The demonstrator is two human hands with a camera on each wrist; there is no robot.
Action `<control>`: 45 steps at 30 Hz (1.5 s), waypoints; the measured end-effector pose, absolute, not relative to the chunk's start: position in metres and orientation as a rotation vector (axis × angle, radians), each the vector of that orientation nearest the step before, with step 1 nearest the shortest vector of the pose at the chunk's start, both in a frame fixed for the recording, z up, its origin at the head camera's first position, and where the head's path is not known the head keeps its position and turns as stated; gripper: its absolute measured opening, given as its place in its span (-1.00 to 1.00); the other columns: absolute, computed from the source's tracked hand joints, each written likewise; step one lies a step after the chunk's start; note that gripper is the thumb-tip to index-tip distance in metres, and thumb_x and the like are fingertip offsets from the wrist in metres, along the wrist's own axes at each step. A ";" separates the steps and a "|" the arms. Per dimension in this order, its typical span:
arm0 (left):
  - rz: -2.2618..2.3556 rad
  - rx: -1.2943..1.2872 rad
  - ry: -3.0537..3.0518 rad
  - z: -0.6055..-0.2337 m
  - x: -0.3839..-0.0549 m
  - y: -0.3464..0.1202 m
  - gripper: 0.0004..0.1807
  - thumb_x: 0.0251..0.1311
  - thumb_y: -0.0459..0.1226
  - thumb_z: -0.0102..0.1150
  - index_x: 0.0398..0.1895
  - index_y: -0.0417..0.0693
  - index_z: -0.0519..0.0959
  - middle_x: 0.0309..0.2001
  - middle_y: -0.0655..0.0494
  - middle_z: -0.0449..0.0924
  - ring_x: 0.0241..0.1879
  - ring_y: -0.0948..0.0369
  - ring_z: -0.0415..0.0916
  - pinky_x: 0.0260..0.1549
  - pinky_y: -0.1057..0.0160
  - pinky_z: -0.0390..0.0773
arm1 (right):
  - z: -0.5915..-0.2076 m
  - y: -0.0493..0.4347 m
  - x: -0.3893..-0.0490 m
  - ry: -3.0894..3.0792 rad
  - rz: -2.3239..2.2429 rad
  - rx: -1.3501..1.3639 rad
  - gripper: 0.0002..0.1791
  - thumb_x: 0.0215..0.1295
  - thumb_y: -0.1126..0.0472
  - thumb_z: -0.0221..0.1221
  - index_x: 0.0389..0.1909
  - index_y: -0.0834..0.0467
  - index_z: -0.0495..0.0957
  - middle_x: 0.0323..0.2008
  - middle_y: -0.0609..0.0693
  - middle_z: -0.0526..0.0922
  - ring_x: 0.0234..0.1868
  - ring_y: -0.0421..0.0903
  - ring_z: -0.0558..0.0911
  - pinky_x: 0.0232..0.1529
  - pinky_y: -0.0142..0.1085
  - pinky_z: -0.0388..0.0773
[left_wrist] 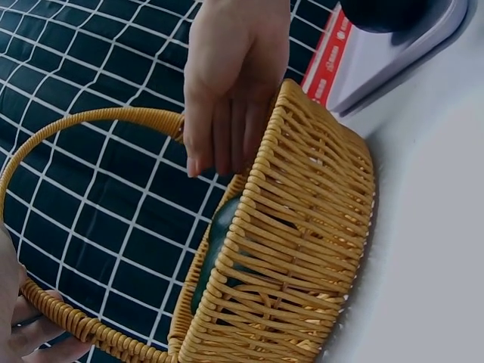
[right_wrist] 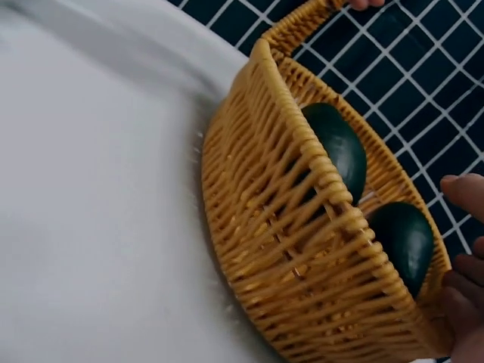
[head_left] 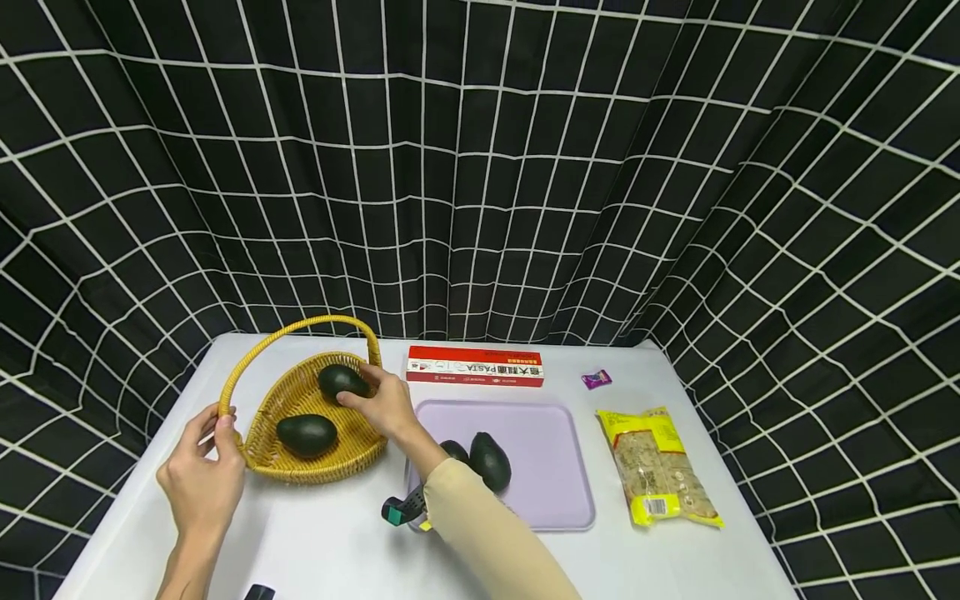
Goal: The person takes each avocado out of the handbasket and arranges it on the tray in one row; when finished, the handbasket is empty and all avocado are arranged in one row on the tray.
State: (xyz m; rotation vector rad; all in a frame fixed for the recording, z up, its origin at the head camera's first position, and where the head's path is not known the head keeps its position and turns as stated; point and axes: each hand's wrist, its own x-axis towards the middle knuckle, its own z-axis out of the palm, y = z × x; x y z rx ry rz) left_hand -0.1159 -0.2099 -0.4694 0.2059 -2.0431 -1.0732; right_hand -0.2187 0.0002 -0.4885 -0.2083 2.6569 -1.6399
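Note:
My left hand (head_left: 204,471) grips the handle (head_left: 247,360) of a yellow wicker basket (head_left: 318,477) near its left base. Two dark green avocados lie in the basket: a front one (head_left: 307,435) and a back one (head_left: 341,382). Over the basket's right side, my right hand (head_left: 386,404) has its thumb and fingers spread around the back avocado, overlapping it in the head view. In the right wrist view, that avocado (right_wrist: 404,243) rests against the wicker, with the relaxed fingers (right_wrist: 465,283) beside it. The left wrist view shows the right hand's fingers (left_wrist: 223,136) hanging fairly straight.
Right of the basket sits a lilac tray (head_left: 551,467) with more avocados (head_left: 490,462), partly hidden by my right sleeve. Behind it lies a red and white pasta box (head_left: 475,367). A small purple packet (head_left: 597,380) and a yellow food bag (head_left: 660,467) lie further right. Gridded black curtain surrounds the table.

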 end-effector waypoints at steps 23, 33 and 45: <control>-1.054 0.169 -2.049 -0.471 -0.115 -0.213 -0.75 0.45 -0.42 0.15 0.05 -0.44 0.65 -0.12 -0.32 0.77 -0.18 0.89 0.39 -0.07 0.86 0.38 | -0.496 -0.036 -0.234 2.880 -1.339 -0.102 -0.35 0.29 0.05 0.45 0.38 0.10 0.54 0.24 0.06 0.69 0.20 -0.03 0.67 0.19 -0.25 0.68; -1.058 0.172 -2.064 -0.472 -0.117 -0.212 -0.75 0.46 -0.40 0.16 0.06 -0.41 0.66 -0.11 -0.30 0.78 -0.19 0.91 0.39 -0.07 0.85 0.40 | -0.498 -0.039 -0.242 2.880 -1.267 -0.088 -0.30 0.29 0.06 0.46 0.42 0.10 0.50 0.32 0.06 0.64 0.29 -0.04 0.62 0.27 -0.23 0.65; -1.052 0.169 -2.049 -0.470 -0.116 -0.214 -0.76 0.45 -0.42 0.16 0.04 -0.41 0.66 -0.13 -0.30 0.78 -0.17 0.89 0.40 -0.07 0.85 0.40 | -0.501 -0.046 -0.242 2.922 -1.156 -0.174 -0.27 0.27 0.06 0.48 0.44 0.07 0.48 0.37 0.04 0.59 0.39 -0.05 0.54 0.41 -0.27 0.53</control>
